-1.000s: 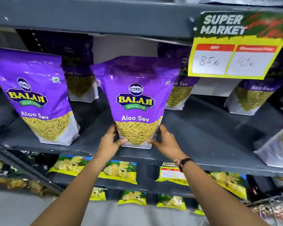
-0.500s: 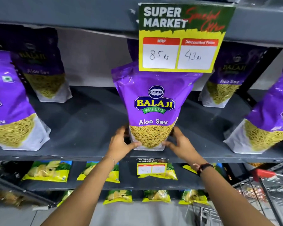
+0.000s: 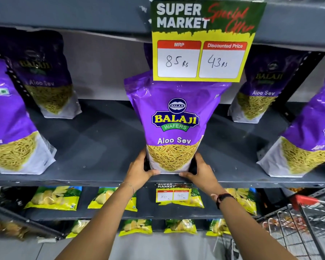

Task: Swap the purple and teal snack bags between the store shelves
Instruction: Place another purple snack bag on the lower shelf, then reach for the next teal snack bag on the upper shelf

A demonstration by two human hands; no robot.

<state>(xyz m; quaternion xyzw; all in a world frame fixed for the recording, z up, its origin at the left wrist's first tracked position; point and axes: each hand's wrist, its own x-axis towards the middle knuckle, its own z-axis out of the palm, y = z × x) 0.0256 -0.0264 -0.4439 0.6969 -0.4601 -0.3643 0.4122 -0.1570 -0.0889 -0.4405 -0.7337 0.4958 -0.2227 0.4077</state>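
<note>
A purple snack bag (image 3: 174, 121) labelled Aloo Sev stands upright near the front edge of the grey middle shelf (image 3: 101, 147). My left hand (image 3: 139, 170) grips its lower left corner and my right hand (image 3: 200, 170) grips its lower right corner. Its top is partly hidden behind a hanging price sign (image 3: 203, 40). More purple bags stand on the same shelf: at the far left (image 3: 9, 128), back left (image 3: 45, 77), back right (image 3: 259, 91) and far right (image 3: 311, 132). No teal bag is in view.
Yellow-green snack bags (image 3: 54, 198) lie on the lower shelves, with a small price tag (image 3: 173, 193) on the shelf edge below my hands. A wire shopping cart with a red handle (image 3: 306, 200) stands at the lower right. Bare shelf shows left of the held bag.
The purple bag in my hands has shifted right along the shelf to a spot under the price sign, and now rests lower, at the shelf's front edge. Both hands kept their grip.
</note>
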